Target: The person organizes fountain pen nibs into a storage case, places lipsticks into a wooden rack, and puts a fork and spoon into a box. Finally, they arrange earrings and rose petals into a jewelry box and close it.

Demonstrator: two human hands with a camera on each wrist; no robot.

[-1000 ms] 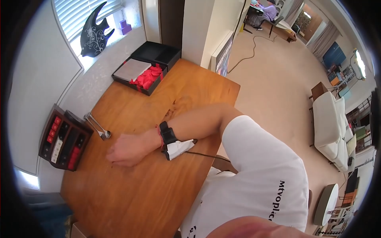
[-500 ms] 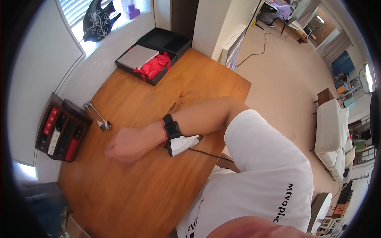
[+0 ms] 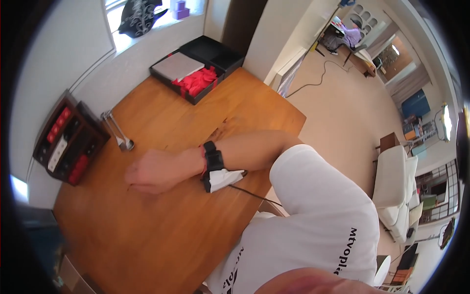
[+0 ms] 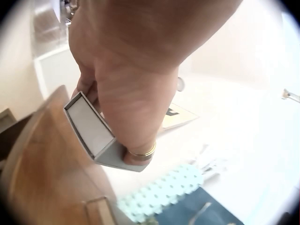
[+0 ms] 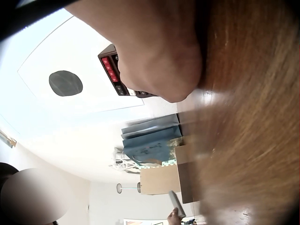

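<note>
Left hand (image 4: pixel 131 89) is gripping a box (image 4: pixel 89 124), likely mid-carry, next needing steadiness; right hand (image 3: pixel 155 171) is hiding its fingers' state.

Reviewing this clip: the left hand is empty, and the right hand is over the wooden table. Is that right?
Not quite: the left hand is not empty. The left wrist view shows it gripping a pale grey box. The right hand is indeed over the wooden table.
</note>
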